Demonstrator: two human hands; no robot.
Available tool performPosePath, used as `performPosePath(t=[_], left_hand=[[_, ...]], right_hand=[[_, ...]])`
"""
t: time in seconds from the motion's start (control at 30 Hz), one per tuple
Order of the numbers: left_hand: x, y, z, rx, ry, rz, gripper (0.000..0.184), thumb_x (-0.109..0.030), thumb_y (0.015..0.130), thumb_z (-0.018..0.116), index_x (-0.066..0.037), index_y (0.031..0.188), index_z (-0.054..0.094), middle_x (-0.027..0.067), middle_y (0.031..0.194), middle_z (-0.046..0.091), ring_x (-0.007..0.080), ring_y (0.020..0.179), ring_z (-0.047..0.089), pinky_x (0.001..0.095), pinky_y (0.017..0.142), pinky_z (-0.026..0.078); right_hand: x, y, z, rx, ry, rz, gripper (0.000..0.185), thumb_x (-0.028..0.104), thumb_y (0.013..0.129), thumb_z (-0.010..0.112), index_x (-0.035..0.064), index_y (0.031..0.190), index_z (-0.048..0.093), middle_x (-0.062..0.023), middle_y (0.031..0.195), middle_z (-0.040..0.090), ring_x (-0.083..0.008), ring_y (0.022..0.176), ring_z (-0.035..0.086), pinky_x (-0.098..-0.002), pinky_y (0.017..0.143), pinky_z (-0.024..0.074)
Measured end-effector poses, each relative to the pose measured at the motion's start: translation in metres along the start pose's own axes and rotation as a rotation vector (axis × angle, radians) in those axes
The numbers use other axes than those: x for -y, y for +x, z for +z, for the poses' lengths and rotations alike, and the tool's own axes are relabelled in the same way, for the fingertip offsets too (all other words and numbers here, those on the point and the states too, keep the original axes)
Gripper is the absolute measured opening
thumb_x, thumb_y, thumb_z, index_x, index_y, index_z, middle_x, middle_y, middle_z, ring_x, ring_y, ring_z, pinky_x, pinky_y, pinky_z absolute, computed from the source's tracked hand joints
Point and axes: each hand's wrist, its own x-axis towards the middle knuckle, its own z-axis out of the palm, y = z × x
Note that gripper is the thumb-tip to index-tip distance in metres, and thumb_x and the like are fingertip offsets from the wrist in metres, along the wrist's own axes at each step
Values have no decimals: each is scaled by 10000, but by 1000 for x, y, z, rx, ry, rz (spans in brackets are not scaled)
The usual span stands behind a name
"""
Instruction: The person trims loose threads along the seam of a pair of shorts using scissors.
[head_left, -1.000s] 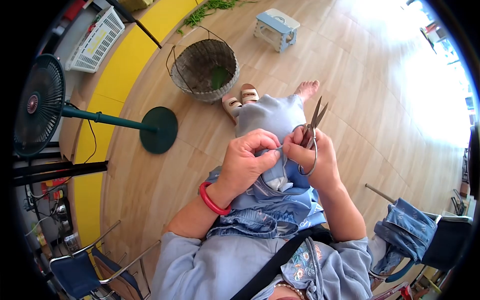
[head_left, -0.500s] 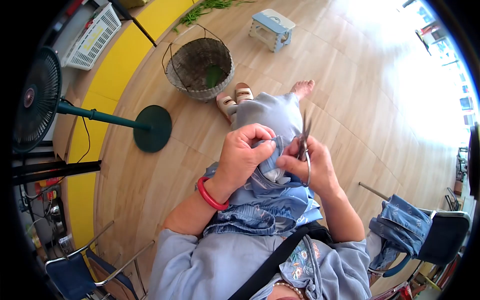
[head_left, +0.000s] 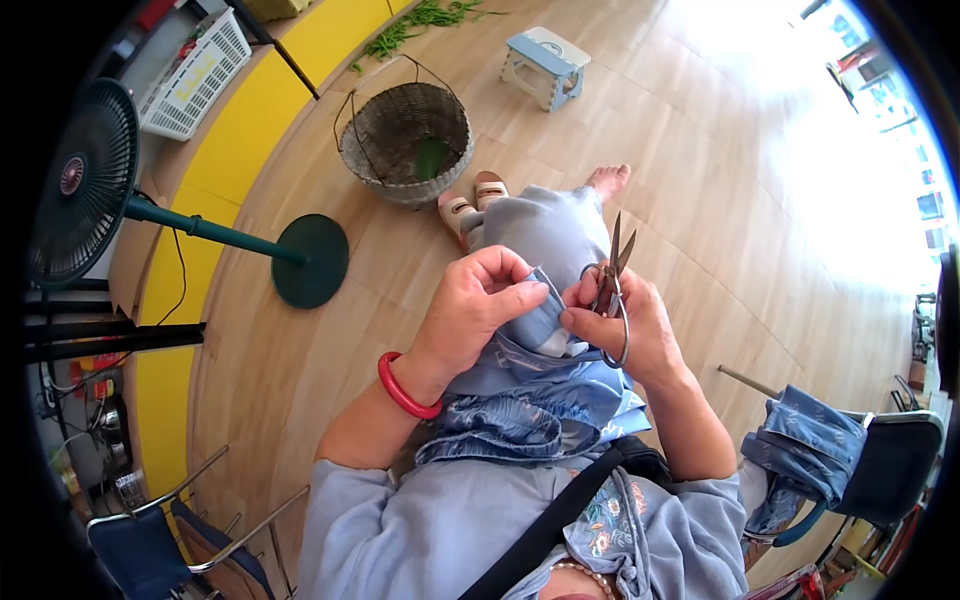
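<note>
Above my lap, my left hand point(head_left: 470, 310) pinches the edge of a blue cloth garment point(head_left: 538, 325) between thumb and fingers. Scissors point(head_left: 611, 285) rest in my right hand point(head_left: 645, 335), blades pointing away from me and slightly parted. A dark loop of their handle hangs around below my right thumb. The right thumb and fingertips are close to the garment's edge; whether they touch it I cannot tell. The rest of the garment lies bunched over my lap, with a gathered waistband point(head_left: 500, 425) nearest my body. A pale patch shows inside the raised fold.
A woven basket point(head_left: 405, 185) with a green leaf inside stands ahead, beside sandals point(head_left: 458, 212). A small folding stool point(head_left: 545, 65) is farther off. At left is a green standing fan point(head_left: 310, 262); at right, blue cloth point(head_left: 805, 445) hangs over a chair point(head_left: 890, 475).
The scissors have tilted and their blades show more apart than before. My left hand has shifted slightly left, and the cloth edge between my hands is more exposed.
</note>
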Motion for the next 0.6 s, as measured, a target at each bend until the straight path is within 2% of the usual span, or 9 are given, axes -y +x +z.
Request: performPosePath(t=[0.17,0.27,0.33,0.6], left_hand=[[-6,-8,0,-31,207,100,195,-37,785,681,-38,904,526,-2,850,578,52,786,538,202,698,452],[-5,-11,-3,-14,210,63,230,-36,785,687,-41,924,504,-1,865,568,53,808,531,208,714,451],[-5,-13,-4,-57,131,81,252,-20,780,675,-48,961,502,33,905,595,73,834,557,216,758,460],[-16,-16,-2,6,37,64,298,17,767,655,-46,1012,497,57,888,593,93,828,562,219,769,457]], right_hand=[[3,-3,10,-2,-311,-154,183,86,728,696,20,817,550,-40,713,602,-90,645,542,-256,605,455],[3,-4,12,-7,-334,-185,191,90,728,700,14,833,561,-59,703,610,-116,654,574,-269,614,467],[4,-5,13,-4,-344,-189,191,89,728,699,13,834,560,-65,703,614,-124,661,585,-274,618,471],[7,-9,18,-6,-389,-229,196,88,729,704,11,842,562,-81,718,621,-136,682,596,-282,639,477]])
